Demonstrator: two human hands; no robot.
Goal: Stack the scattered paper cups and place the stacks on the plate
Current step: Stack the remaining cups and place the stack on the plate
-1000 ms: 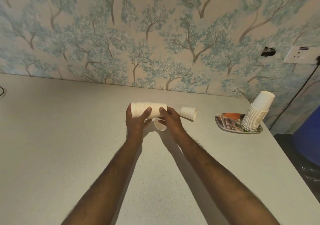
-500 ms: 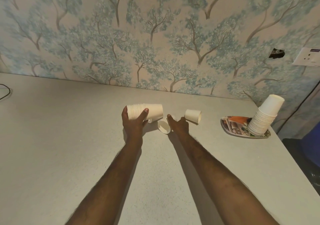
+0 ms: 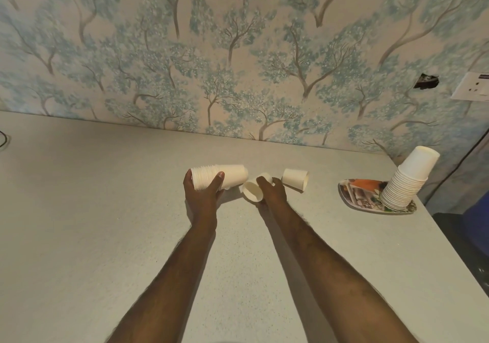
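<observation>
Left hand [image 3: 202,197] grips white nested stack [image 3: 219,176] sideways; right hand [image 3: 272,191] pinches single cup [image 3: 254,190].

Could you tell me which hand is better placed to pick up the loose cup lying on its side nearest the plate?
Probably the right hand: it sits right beside that loose cup, though it already grips a single cup. The left hand holds the stack, farther away.

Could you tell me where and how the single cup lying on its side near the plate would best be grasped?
The loose cup lies on its side, mouth toward the plate. I would probably pinch it across its side wall from above, near the middle. The right hand is nearest but already grips another cup.
</observation>
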